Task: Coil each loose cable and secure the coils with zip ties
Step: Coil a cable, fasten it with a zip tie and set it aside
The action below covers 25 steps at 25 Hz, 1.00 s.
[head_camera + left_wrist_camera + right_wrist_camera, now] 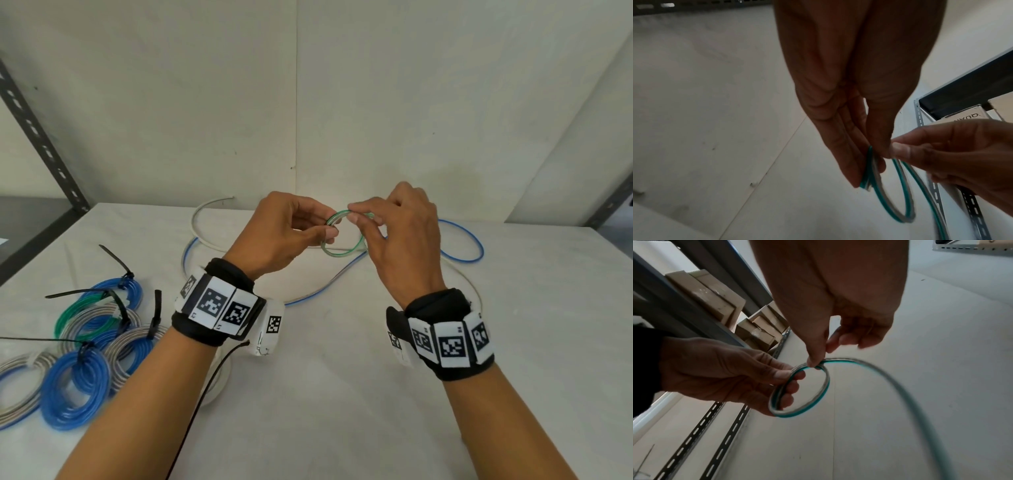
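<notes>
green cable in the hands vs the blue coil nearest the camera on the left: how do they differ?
The green cable is held off the table in both hands, left hand and right hand; the blue coil lies on the table. The green cable makes only a thin loop with a loose tail; the blue coil is a thick bundle. The blue coil carries a black zip tie; the green cable shows none. Both are round loops.
</notes>
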Motion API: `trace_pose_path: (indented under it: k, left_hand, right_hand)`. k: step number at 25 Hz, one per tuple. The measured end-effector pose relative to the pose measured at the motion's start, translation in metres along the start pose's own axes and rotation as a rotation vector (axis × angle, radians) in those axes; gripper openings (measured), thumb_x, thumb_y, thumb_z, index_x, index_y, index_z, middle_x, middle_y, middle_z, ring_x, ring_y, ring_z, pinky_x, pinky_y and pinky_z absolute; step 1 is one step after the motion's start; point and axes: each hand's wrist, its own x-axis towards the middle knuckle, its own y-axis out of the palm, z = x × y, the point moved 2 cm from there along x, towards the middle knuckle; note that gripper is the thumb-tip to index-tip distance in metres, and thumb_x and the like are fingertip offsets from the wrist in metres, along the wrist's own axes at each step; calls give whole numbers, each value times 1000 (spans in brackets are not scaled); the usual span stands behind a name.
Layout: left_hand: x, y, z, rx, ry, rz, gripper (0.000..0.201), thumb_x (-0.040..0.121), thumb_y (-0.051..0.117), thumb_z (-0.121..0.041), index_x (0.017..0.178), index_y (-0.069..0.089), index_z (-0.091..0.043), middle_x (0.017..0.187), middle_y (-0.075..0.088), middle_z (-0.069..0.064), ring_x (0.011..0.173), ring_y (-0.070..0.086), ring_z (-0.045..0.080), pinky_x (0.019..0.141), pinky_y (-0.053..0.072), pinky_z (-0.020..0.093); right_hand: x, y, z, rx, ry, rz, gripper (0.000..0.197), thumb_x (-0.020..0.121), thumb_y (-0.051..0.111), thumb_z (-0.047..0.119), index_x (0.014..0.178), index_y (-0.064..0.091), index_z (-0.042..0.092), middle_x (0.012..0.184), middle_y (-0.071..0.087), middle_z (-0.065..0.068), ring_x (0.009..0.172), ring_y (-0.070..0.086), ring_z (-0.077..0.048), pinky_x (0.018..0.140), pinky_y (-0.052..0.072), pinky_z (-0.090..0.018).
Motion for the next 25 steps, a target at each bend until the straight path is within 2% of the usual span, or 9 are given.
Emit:
trace_pose_path:
  k: [2,4,7,10,12,16,20,22,25]
  left_hand:
    - [-1,2,-1,-39,-8,1,17,86,77,-6,102,76,-2,87,78,12,82,76,23,82,62,38]
    - [-1,6,-4,-128,-10,-13,18,84,78,-5,101,76,-4,87,77,17,81,76,30,80,63,41]
    - [-2,13,-9,-125,13,-10,20,84,79,-8,103,77,-6,86,76,18,79,76,30,77,63,42]
    - [-1,11,-9,-109,9,18,17,86,77,-8,102,76,-2,86,77,16,81,76,27,78,63,38]
    - [-2,9,-9,-158,10,22,18,87,76,-6,103,75,1,87,76,19,83,76,31,79,63,38]
    - [-4,11,-13,-348,20,14,23,87,73,-3,110,72,2,93,76,21,87,76,32,82,62,40]
    - [-4,11,-14,-388,12,28,29,85,74,0,113,72,1,95,77,17,88,76,30,79,61,34]
    - [-4,8,-12,-354,0,40,27,84,75,-2,111,73,-2,94,77,18,87,75,29,80,61,34]
    - [-3,7,-5,-226,-15,88,25,83,77,-2,108,75,0,89,77,19,82,74,26,78,61,34]
  right_hand:
    - [3,-3,-2,29,-17,-11,12,92,71,25,100,78,20,95,58,-2,93,54,-20,80,43,-32]
    - [6,-6,-5,201,20,64,10,93,70,20,99,77,17,101,67,1,95,60,-11,84,47,-24]
    - [9,-11,-4,378,120,118,9,94,69,16,98,77,16,92,74,8,88,67,-5,77,51,-17]
    - [9,-13,-2,518,222,138,7,91,73,17,97,77,19,88,75,9,87,71,-9,74,57,-26]
    - [9,-13,0,637,283,142,7,91,73,13,97,76,16,87,76,2,81,72,-15,70,59,-31]
    - [8,-12,1,848,427,99,9,91,72,9,99,75,8,86,77,-8,67,69,-17,64,56,-25]
    - [9,-13,2,873,442,59,8,90,74,10,98,76,10,86,76,-9,70,70,-17,65,56,-24]
    - [11,-19,-3,834,424,125,7,89,75,12,96,77,12,84,77,-6,74,71,-17,68,56,-26]
    - [14,-28,-18,582,313,312,3,87,77,15,88,78,18,77,75,7,71,68,-6,70,54,-23]
